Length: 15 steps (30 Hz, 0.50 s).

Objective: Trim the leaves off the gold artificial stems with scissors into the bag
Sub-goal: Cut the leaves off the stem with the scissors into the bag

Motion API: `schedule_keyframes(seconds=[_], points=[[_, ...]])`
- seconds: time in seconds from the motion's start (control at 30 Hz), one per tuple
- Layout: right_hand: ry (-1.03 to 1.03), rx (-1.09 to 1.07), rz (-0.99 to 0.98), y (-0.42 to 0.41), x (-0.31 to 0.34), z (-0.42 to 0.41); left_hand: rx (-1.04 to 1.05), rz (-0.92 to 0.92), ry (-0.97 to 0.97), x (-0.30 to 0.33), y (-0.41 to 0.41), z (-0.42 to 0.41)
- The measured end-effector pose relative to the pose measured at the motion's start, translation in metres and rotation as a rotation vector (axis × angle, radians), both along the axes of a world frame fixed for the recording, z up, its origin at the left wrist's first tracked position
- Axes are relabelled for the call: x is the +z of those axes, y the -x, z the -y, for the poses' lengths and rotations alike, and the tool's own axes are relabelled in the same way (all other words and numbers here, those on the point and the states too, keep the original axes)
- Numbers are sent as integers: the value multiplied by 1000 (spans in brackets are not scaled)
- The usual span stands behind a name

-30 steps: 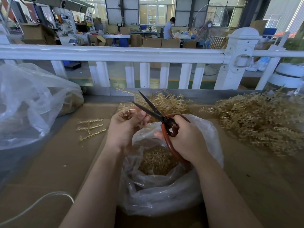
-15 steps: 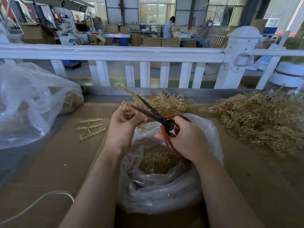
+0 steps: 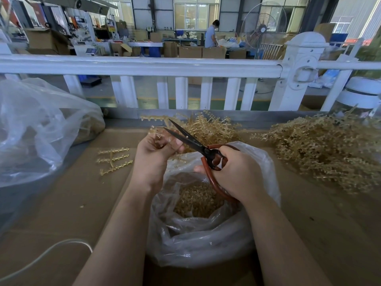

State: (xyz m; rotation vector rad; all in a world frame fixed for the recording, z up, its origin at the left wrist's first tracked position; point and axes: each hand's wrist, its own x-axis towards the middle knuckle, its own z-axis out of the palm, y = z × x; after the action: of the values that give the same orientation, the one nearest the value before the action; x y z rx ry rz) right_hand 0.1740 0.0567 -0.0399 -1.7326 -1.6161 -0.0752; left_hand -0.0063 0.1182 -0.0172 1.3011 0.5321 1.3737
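At the near edge of the brown cardboard-covered table [image 3: 68,203] stands an open clear plastic bag [image 3: 206,240] with cut gold leaves heaped inside. Above its mouth the right hand [image 3: 237,174] grips the red-handled black scissors [image 3: 198,147], blades parted; the left hand [image 3: 156,157] pinches a gold artificial stem [image 3: 156,139] at the blade tips. A trimmed gold sprig [image 3: 114,159] lies to the left. Piles of gold stems [image 3: 321,149] sit along the far edge, before a white railing [image 3: 144,66].
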Motion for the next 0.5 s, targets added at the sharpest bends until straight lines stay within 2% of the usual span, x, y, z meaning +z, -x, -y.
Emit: schedule_keyframes(seconds=[0.23, 0.5], points=[[-8, 27, -56, 1, 2, 2, -36, 27, 87, 3, 3, 3], [-65, -1, 62, 4, 4, 4, 6, -56, 117, 6, 2, 4]])
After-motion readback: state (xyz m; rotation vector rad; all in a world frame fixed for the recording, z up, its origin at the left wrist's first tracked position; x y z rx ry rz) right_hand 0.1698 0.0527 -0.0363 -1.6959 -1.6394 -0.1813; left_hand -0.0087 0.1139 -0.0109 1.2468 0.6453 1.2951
